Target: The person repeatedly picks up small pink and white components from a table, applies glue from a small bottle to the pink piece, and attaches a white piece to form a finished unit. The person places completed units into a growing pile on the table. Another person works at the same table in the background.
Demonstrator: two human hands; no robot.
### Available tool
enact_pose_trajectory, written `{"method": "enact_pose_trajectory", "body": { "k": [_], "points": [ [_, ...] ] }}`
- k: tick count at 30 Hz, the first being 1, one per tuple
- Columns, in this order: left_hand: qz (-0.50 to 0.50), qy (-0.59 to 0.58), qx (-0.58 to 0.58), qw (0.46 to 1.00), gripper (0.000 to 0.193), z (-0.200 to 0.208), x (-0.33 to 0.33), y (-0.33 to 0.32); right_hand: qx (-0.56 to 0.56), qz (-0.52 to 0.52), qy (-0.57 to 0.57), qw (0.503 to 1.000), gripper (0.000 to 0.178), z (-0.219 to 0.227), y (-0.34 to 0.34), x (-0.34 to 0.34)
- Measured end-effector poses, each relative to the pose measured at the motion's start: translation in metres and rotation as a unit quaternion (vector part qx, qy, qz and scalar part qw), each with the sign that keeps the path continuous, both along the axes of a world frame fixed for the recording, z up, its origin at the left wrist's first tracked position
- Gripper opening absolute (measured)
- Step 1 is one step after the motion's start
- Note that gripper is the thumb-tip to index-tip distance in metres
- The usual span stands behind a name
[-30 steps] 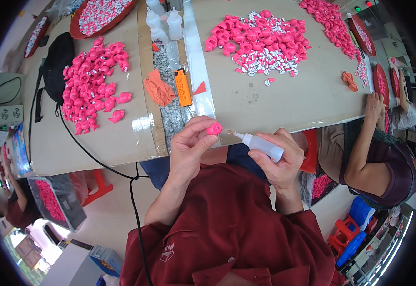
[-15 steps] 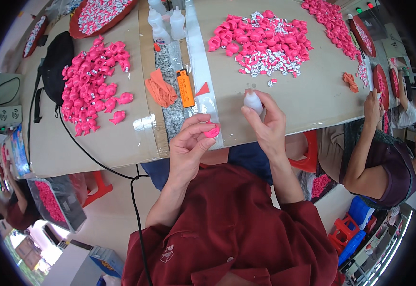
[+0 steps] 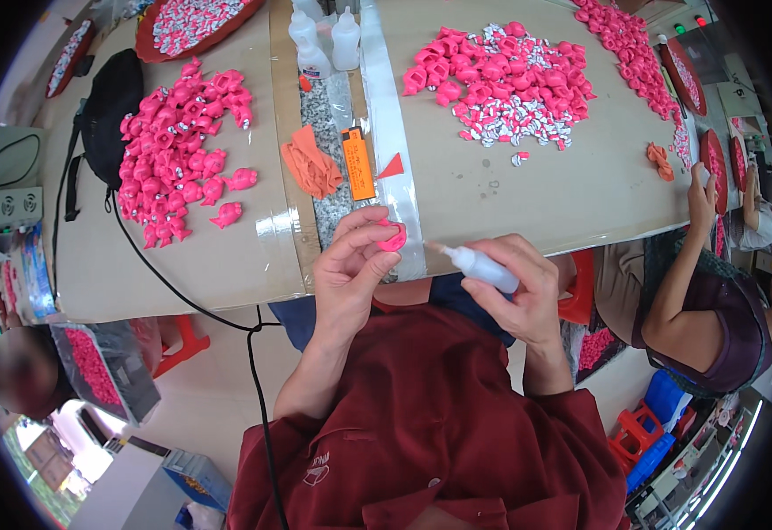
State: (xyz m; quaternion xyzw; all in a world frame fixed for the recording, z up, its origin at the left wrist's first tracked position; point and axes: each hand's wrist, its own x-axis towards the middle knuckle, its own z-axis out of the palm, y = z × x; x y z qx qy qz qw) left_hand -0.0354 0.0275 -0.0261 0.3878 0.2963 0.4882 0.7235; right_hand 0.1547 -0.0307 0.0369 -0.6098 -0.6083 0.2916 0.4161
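Between the thumb and fingers of my left hand (image 3: 348,269) is a small pink plastic piece (image 3: 393,237), its hollow side partly showing. My right hand (image 3: 527,287) grips a white squeeze bottle (image 3: 485,268), tilted so its narrow tip points left toward the pink piece; tip and piece are apart. Both hands are over the table's near edge. Left of them lies a pile of pink animal-shaped pieces (image 3: 193,124). Ahead on the right is a heap of hollow pink pieces (image 3: 483,66), with small white-and-pink parts (image 3: 511,119) along its near side.
An orange box (image 3: 357,164), a crumpled orange cloth (image 3: 312,162) and a red triangle (image 3: 392,166) lie ahead of my left hand. More squeeze bottles (image 3: 345,42) stand behind them. A black cable (image 3: 174,284) crosses the left edge. A co-worker's arm (image 3: 676,256) is at right.
The squeeze bottle in my right hand has come down toward me and tipped from near upright to pointing left. My left hand still holds the pink piece in nearly the same spot.
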Motion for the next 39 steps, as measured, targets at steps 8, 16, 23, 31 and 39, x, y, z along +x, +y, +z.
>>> {"method": "enact_pose_trajectory", "body": {
  "k": [8,16,23,31,39],
  "points": [
    [0.023,0.053,0.045,0.997,0.025,0.005,0.0,0.001,-0.014,0.013,-0.05,0.999,0.029,0.009,-0.003,-0.002],
    [0.04,0.114,0.094,0.988,0.022,0.009,0.002,0.001,-0.026,0.009,-0.051,0.998,0.028,0.007,-0.001,-0.003],
    [0.037,0.091,0.078,0.992,0.024,0.005,0.001,0.002,-0.051,-0.033,-0.031,0.998,0.027,0.013,0.002,0.002],
    [0.01,0.023,-0.024,0.999,0.025,0.005,0.004,-0.004,-0.005,-0.119,0.13,0.984,0.03,-0.044,0.038,0.008],
    [-0.048,0.007,-0.097,0.994,0.025,0.006,0.011,-0.013,0.037,-0.147,0.102,0.983,0.031,-0.046,0.054,-0.002]
  ]
}}
